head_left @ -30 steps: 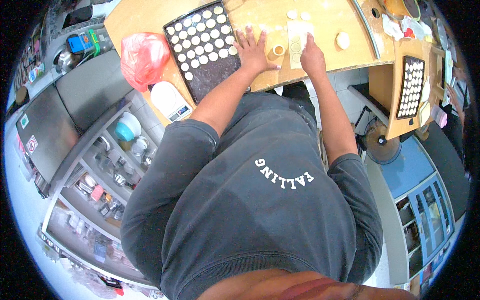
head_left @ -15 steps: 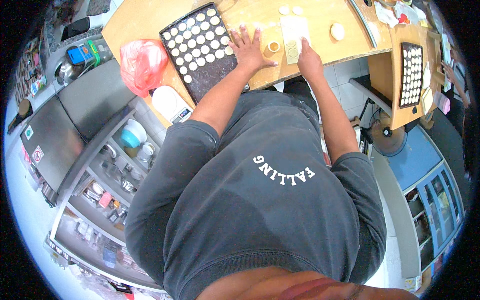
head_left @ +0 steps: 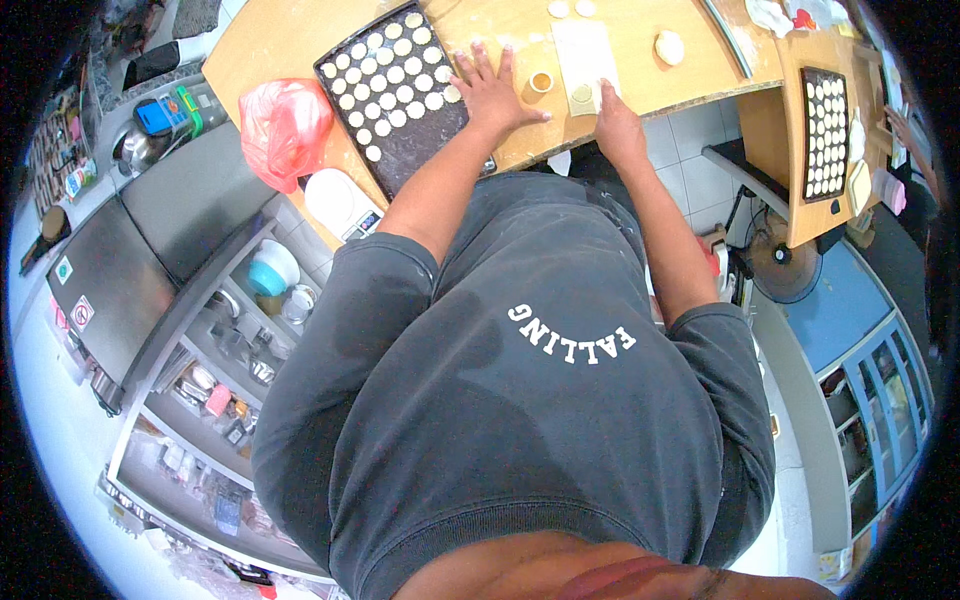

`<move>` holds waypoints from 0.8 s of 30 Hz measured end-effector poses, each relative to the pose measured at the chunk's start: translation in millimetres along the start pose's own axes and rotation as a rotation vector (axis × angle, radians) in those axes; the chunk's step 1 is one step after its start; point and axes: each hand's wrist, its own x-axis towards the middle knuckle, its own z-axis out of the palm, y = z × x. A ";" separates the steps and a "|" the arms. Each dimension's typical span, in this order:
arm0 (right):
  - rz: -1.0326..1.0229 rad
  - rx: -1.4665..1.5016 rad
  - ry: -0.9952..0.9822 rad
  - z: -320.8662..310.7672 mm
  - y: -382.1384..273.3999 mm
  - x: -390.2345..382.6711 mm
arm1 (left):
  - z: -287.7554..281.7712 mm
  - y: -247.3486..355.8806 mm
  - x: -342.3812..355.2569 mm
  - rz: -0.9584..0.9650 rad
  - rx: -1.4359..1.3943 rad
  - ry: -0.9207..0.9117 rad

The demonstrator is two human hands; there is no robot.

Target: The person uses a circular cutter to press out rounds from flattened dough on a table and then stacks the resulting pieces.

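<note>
My left hand [head_left: 492,98] is open, its fingers spread over the table beside a black baking tray [head_left: 435,150], with fingertips at the tray's right edge. Several rows of small round pale dough pieces [head_left: 396,75] lie on that tray. At the right long edge of a pale dough strip [head_left: 582,50] is my right hand [head_left: 620,128], closed, with the index finger towards the strip. What it holds, if anything, is hidden. One ring mark [head_left: 582,93] shows near the strip's close end. Between my hands stands a small round cup [head_left: 541,83] with an amber middle.
A round dough lump [head_left: 669,47] lies right of the strip on the wooden table [head_left: 690,85]. A pink plastic bag [head_left: 286,130] and white kitchen scale [head_left: 340,203] sit at left. Another filled tray [head_left: 825,135] is at far right, above a fan [head_left: 782,255].
The strip showed two ring marks before; now one shows, the farther being gone. The whole view has shifted slightly, and both hands keep about the same places on the table.
</note>
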 end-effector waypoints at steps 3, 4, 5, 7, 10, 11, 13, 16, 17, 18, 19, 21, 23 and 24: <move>-0.019 0.002 0.007 3.1 3.4 -4.7 | 0.6 -0.2 -0.6 -0.011 0.007 0.004; -0.036 0.000 0.018 4.5 4.5 -6.6 | 0.6 -0.6 -0.9 -0.016 0.003 0.007; -0.030 0.001 0.020 4.9 6.3 -9.7 | 1.3 0.4 0.3 -0.011 0.006 0.005; -0.003 -0.015 0.008 5.5 9.8 -17.8 | 2.8 2.0 1.8 -0.005 0.011 0.009; 0.033 -0.013 -0.059 5.5 9.5 -27.7 | 4.1 -2.3 -1.1 -0.011 -0.007 0.016; 0.036 -0.013 -0.056 6.4 11.0 -31.2 | 3.5 -1.2 -1.0 -0.007 -0.006 0.017; 0.048 0.012 -0.056 8.9 13.1 -37.6 | 2.1 0.4 -1.6 -0.025 0.012 0.003; 0.072 0.039 -0.080 7.7 12.2 -44.8 | 2.2 1.3 -1.9 -0.002 -0.004 0.024; 0.072 0.037 -0.070 8.3 14.6 -45.9 | 1.7 1.2 -1.8 0.004 -0.005 0.033; 0.044 0.039 -0.043 10.3 16.6 -48.1 | 1.6 1.0 -2.8 -0.005 -0.010 0.023; 0.016 0.040 -0.015 11.5 18.9 -50.2 | 1.4 0.7 -3.7 -0.014 -0.016 0.014; 0.008 0.038 0.000 7.7 25.3 -53.1 | -1.0 0.9 -3.1 -0.007 -0.022 0.021; -0.010 0.036 0.009 -5.5 28.5 -54.7 | -1.6 3.2 -4.7 -0.011 -0.029 0.028; 0.072 0.024 -0.070 -23.4 23.9 -54.2 | -3.5 3.6 -5.9 -0.021 -0.011 0.008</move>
